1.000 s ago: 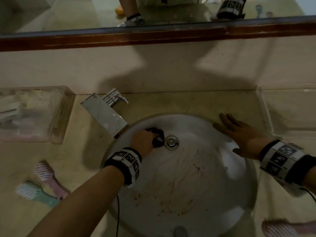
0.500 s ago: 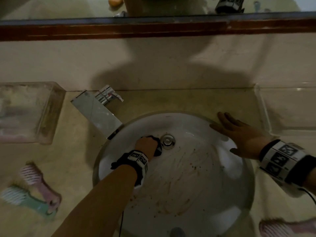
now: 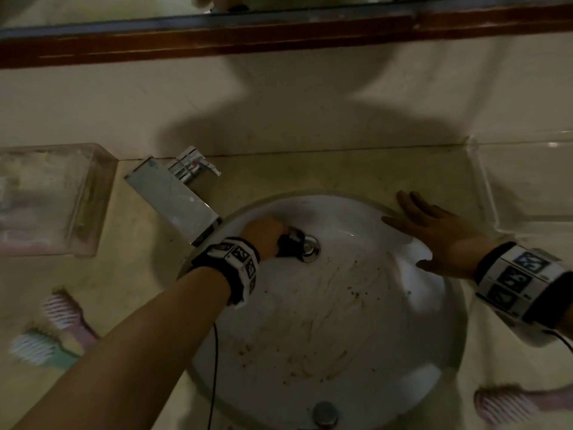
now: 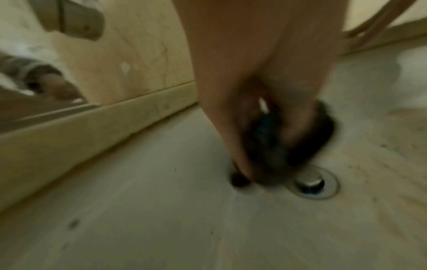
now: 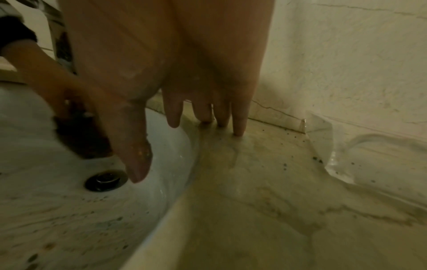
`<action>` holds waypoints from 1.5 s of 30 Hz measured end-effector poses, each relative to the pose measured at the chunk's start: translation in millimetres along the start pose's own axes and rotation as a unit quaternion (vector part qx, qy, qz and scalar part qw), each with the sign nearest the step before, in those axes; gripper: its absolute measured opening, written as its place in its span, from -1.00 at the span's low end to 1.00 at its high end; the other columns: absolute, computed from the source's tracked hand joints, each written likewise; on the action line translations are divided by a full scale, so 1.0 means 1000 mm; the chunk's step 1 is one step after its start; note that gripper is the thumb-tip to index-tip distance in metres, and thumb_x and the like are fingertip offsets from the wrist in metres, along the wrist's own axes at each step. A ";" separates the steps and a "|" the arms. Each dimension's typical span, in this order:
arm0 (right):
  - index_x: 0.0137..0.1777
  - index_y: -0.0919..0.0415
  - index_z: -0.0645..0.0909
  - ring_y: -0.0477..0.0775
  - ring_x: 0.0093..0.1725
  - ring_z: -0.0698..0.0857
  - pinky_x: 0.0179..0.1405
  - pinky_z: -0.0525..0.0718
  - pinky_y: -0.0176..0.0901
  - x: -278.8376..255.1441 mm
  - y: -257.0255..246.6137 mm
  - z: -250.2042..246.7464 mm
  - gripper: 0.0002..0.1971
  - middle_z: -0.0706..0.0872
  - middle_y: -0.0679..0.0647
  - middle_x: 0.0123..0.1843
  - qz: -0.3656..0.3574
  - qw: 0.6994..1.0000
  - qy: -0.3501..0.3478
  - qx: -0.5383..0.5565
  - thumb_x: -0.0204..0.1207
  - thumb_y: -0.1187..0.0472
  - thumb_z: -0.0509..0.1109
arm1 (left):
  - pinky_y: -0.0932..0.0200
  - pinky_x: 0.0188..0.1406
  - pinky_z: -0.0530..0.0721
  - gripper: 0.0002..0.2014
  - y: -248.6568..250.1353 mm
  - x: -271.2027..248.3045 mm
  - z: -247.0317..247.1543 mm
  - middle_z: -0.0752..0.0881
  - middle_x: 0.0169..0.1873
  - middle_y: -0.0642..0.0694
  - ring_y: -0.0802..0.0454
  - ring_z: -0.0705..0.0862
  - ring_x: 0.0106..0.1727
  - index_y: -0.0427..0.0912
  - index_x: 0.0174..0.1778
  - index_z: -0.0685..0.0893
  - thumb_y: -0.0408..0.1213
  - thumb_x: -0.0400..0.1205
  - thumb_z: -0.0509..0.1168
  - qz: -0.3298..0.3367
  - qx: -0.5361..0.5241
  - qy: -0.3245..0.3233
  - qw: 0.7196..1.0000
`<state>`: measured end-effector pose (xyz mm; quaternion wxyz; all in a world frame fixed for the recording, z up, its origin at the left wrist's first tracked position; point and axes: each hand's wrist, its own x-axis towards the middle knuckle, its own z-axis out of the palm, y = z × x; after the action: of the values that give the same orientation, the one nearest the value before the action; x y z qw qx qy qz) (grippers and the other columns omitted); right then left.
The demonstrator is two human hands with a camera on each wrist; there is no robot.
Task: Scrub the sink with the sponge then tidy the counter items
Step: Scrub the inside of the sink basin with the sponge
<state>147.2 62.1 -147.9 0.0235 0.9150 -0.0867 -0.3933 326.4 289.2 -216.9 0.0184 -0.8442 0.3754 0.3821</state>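
Observation:
A round white sink [image 3: 325,321] with brownish smears sits in the beige counter. My left hand [image 3: 266,237] grips a dark sponge [image 3: 290,242] and presses it on the basin beside the metal drain [image 3: 310,248]. In the left wrist view the fingers curl round the sponge [image 4: 289,140] next to the drain [image 4: 313,181]. My right hand [image 3: 434,231] lies flat with straight fingers on the sink's right rim, fingertips [image 5: 239,127] on the counter, thumb over the basin. The right wrist view shows the sponge [image 5: 80,137] at far left.
A square chrome tap [image 3: 176,197] stands at the sink's back left. A clear box [image 3: 52,197] sits at the left, a clear tray [image 3: 527,181] at the right. Pink and green brushes [image 3: 62,330] lie on the counter at front left, another pink brush [image 3: 511,405] at front right.
My left hand has kept the sponge by the drain, shifting slightly over the basin's back part. The right hand has stayed on the rim. The head view has tilted a little.

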 end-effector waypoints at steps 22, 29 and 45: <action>0.62 -0.19 -0.36 0.17 0.62 -0.47 0.68 -0.08 0.10 0.004 -0.001 0.004 -0.04 -0.67 0.07 0.46 0.002 1.000 0.008 -0.009 0.53 -0.05 0.36 | 0.08 0.29 0.59 -0.64 0.018 0.006 0.073 0.67 0.30 -0.22 -0.15 0.65 0.31 -0.27 0.34 0.62 -0.13 0.71 0.22 -0.043 0.008 -0.052 0.998; 0.63 -0.20 -0.32 0.23 0.65 -0.42 0.69 -0.06 0.11 0.003 -0.002 0.005 -0.06 -0.68 0.07 0.43 0.004 1.000 0.010 -0.012 0.52 -0.07 0.35 | 0.36 -0.23 0.56 -0.77 0.036 -0.025 0.081 0.68 -0.02 -0.27 -0.01 0.65 -0.07 -0.29 -0.23 0.61 -0.36 0.72 0.17 -0.053 0.029 -0.099 0.993; 0.63 -0.17 -0.32 0.23 0.66 -0.40 0.68 -0.09 0.09 0.006 0.002 0.009 -0.09 -0.68 0.07 0.40 -0.004 1.000 0.016 -0.015 0.55 -0.08 0.31 | -0.01 0.47 0.51 -0.56 -0.019 -0.027 0.051 0.54 0.47 -0.23 -0.20 0.54 0.46 -0.13 0.54 0.44 -0.35 0.71 0.18 -0.112 0.045 0.022 0.992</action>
<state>144.2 59.8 -158.4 0.0371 0.9210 -0.0767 -0.3802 294.7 336.1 -240.2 0.0904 -0.8875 0.2958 0.3415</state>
